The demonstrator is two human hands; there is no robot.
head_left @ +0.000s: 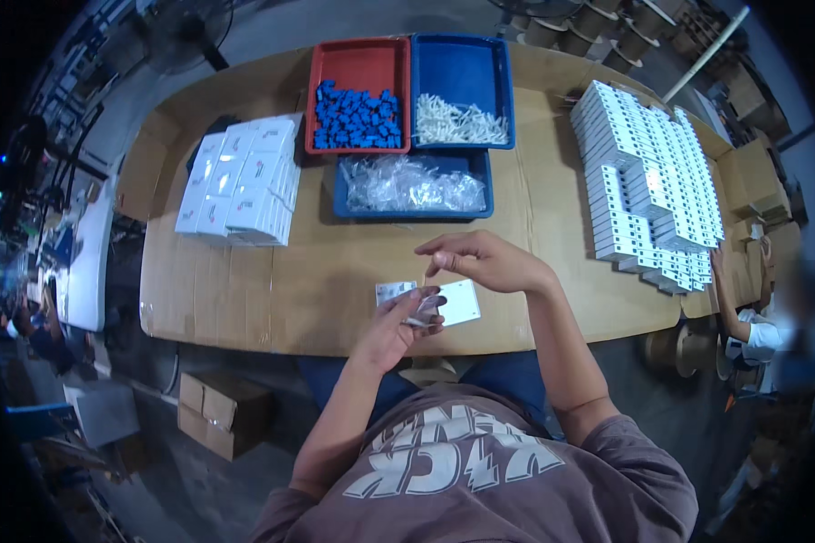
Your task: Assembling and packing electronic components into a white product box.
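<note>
Near the table's front edge, my left hand [394,333] is closed around a small clear plastic bag [424,312]. My right hand [491,261] hovers just above and to the right of it, fingers bent and thumb close to the fingertips; whatever they hold, if anything, is too small to make out. Under the bag and beside my left fingers lies a flat white box [462,303]. Left of that, partly covered by my left hand, is a white printed piece [394,290]; I cannot tell whether it joins the box.
Beyond my hands, a blue tray [341,201] holds clear plastic bags. Behind it stand a red tray [315,90] of blue parts and another blue tray [509,90] of white pieces. White boxes [242,181] are stacked left, more boxes [647,185] right. Another person's arm [726,294] reaches in there.
</note>
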